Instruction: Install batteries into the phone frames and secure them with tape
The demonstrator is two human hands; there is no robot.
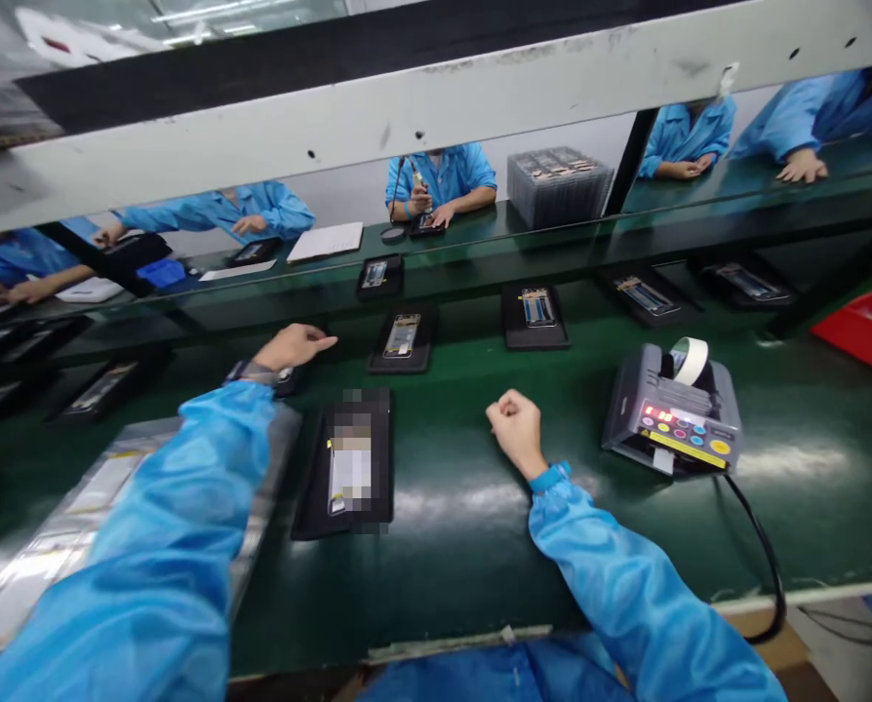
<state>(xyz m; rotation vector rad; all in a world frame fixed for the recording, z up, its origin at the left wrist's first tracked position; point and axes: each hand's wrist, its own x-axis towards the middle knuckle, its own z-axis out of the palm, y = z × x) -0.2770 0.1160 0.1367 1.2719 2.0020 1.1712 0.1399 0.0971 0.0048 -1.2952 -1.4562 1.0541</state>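
Left grip [294, 346] is hanging open near a black phone tray [310, 507]; right grip [515, 431] is clenching empty above the green surface [451, 575].

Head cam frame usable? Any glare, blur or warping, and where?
Head view: wide-angle warping tilts and bows the pale shelf beam; glare streaks cross the green bench mat, including beside the tape dispenser; the device in the nearest black tray is pixelated; the left sleeve looks slightly soft.
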